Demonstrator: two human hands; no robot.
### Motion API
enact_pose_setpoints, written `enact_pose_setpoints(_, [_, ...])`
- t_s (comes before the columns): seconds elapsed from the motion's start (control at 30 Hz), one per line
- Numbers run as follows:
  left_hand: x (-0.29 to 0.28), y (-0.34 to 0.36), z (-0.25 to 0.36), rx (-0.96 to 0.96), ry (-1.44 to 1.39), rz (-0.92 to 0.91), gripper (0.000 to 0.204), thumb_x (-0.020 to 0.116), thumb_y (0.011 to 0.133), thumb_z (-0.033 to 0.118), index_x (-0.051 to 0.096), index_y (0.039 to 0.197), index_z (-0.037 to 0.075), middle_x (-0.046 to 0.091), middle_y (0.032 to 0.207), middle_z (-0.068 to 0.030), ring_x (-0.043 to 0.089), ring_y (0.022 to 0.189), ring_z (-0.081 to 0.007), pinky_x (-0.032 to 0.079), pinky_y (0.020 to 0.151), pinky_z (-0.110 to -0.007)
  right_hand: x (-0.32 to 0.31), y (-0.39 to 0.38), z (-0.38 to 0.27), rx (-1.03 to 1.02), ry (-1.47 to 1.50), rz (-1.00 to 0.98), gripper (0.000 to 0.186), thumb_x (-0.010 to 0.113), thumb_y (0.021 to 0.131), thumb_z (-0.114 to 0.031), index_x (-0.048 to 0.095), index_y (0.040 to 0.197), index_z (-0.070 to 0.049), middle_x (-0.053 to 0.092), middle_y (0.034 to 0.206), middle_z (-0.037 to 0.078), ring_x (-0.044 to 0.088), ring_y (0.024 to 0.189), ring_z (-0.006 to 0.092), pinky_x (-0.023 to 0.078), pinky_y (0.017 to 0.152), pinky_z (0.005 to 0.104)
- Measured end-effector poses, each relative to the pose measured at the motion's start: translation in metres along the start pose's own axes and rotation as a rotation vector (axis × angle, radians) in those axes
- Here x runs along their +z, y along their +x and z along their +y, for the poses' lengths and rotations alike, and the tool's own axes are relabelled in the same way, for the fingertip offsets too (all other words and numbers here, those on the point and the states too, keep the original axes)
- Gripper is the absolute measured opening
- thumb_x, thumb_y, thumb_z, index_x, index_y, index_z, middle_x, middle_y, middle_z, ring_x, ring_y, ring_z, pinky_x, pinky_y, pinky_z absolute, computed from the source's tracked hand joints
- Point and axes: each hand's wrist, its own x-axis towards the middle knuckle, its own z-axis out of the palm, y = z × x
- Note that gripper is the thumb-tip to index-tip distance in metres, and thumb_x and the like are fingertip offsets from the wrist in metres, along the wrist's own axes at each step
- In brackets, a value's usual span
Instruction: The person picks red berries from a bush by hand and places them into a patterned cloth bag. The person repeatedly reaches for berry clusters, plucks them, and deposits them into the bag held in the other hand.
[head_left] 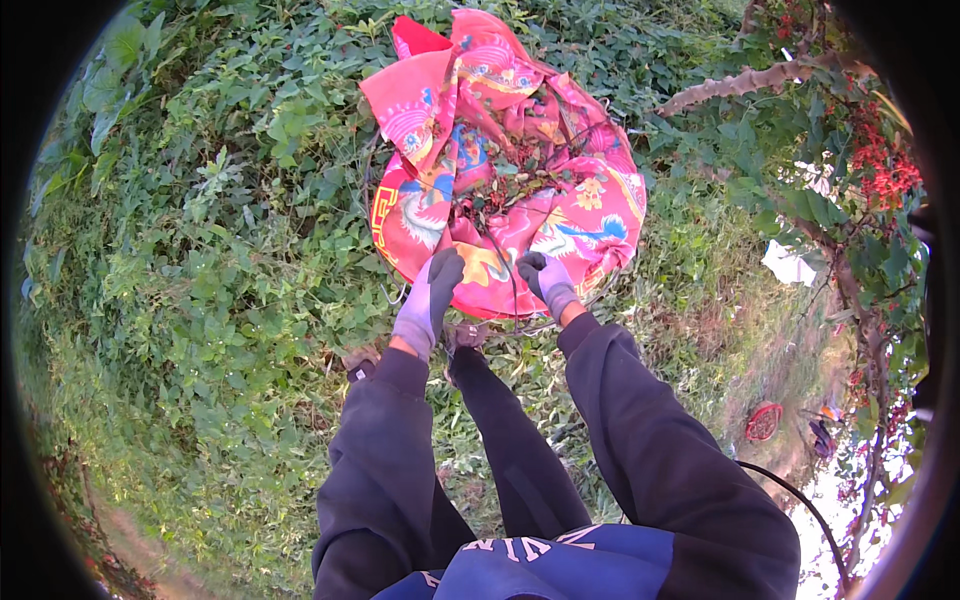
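In front of me is a round wire-rimmed basket [388, 292] lined with a bright pink-red patterned cloth [600, 200]. Dark twigs and small reddish berry clusters [505, 190] lie in its hollow. My left hand [432, 290], in a purple and grey glove, is curled closed at the near left edge of the cloth. Opposite it, my right hand [546, 277], gloved alike, is closed over the near right part. Whatever the fingers hold is hidden. Between the hands, a thin dark cord or stem runs down across the cloth.
Dense green plants surround the basket. On the right stands a thorny branch [745, 85] with red berry clusters [880, 165]. A small red container [763, 422] sits on the ground at the lower right. My feet are just below the basket.
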Motion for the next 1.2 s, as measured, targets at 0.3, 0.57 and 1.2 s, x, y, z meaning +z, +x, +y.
enact_pose_setpoints(0.3, [0.007,0.008,-0.042,-0.187,-0.099,0.105,0.061,0.056,0.085,0.043,0.041,0.132,0.007,0.050,0.125,-0.0079,0.045,0.118,-0.0228,0.031,0.099,-0.039,0.050,0.025,-0.023,0.306,-0.212,-0.225,0.057,0.071,0.071,-0.038,0.059,0.108,0.004,0.066,0.085,0.015,0.064,0.077,0.0279,0.049,0.068,0.0353])
enact_pose_setpoints(0.57, [0.022,0.051,-0.046,-0.035,-0.081,0.080,0.031,0.059,0.086,0.032,0.055,0.100,0.005,0.053,0.092,0.0013,0.048,0.088,-0.0100,0.039,0.076,-0.025,0.027,-0.068,-0.074,0.107,0.368,-0.018,0.022,0.060,0.085,-0.004,0.064,0.105,0.002,0.066,0.089,0.007,0.059,0.075,0.0100,0.047,0.067,0.0226])
enact_pose_setpoints(1.2, [0.072,0.089,0.065,-0.210,-0.331,0.051,0.026,0.051,0.089,0.043,0.059,0.083,0.018,0.049,0.058,0.0045,0.030,0.037,-0.0052,0.022,0.033,-0.023,0.027,-0.172,-0.129,-0.110,0.191,0.041,0.027,0.061,0.088,-0.016,0.060,0.110,-0.001,0.066,0.096,0.007,0.060,0.087,0.0142,0.047,0.079,0.0272])
